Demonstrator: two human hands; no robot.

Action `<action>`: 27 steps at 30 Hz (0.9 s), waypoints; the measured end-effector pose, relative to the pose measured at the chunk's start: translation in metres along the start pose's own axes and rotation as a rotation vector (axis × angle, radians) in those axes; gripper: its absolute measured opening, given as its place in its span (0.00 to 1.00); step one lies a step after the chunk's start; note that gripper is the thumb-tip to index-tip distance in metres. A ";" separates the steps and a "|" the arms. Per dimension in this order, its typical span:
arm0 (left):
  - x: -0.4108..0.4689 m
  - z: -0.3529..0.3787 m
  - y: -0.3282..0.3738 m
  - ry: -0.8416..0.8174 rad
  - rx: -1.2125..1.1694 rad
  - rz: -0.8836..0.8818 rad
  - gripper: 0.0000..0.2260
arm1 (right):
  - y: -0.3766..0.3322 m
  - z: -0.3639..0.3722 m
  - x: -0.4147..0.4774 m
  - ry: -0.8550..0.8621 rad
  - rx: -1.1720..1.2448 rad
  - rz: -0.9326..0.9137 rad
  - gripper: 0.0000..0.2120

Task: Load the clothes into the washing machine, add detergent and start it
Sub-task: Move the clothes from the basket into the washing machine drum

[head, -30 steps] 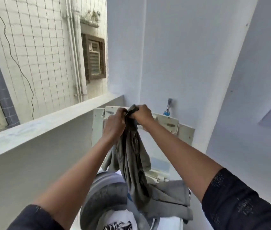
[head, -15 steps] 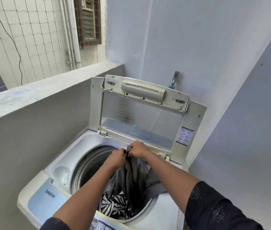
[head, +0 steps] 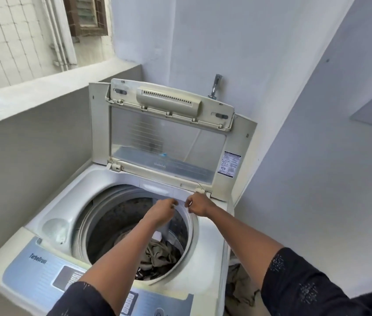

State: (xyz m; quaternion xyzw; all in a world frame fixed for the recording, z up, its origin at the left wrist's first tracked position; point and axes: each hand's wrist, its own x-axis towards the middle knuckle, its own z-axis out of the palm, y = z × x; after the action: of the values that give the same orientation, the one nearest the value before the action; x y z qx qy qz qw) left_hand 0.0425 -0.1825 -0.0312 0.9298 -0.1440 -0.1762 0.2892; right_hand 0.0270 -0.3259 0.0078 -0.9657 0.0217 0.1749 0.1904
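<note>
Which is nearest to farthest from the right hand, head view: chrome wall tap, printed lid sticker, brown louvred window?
1. Printed lid sticker, above-right of right hand.
2. Chrome wall tap, behind lid.
3. Brown louvred window, far left.

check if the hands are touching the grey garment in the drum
Apart. The head view shows the left hand and right hand up at the rim of the drum, holding nothing; the grey garment lies below them at its bottom.

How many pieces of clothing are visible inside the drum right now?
2. A grey-olive garment lies crumpled on top, and a black-and-white patterned garment shows under its near edge. More may be hidden beneath them.
</note>
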 end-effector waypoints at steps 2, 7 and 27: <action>-0.002 0.004 0.013 0.027 0.026 0.026 0.19 | 0.007 -0.001 -0.008 0.020 0.001 -0.006 0.13; -0.007 0.025 0.049 0.094 0.105 0.083 0.19 | 0.036 -0.008 -0.033 0.133 0.025 0.000 0.14; -0.026 0.248 0.211 -0.137 0.167 0.099 0.19 | 0.323 0.017 -0.179 0.235 0.475 0.374 0.09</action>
State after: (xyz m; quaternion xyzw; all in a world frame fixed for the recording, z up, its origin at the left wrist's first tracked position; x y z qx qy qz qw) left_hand -0.1179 -0.4607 -0.0912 0.9282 -0.2236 -0.2122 0.2085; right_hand -0.1818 -0.6228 -0.0613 -0.8872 0.2608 0.0844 0.3711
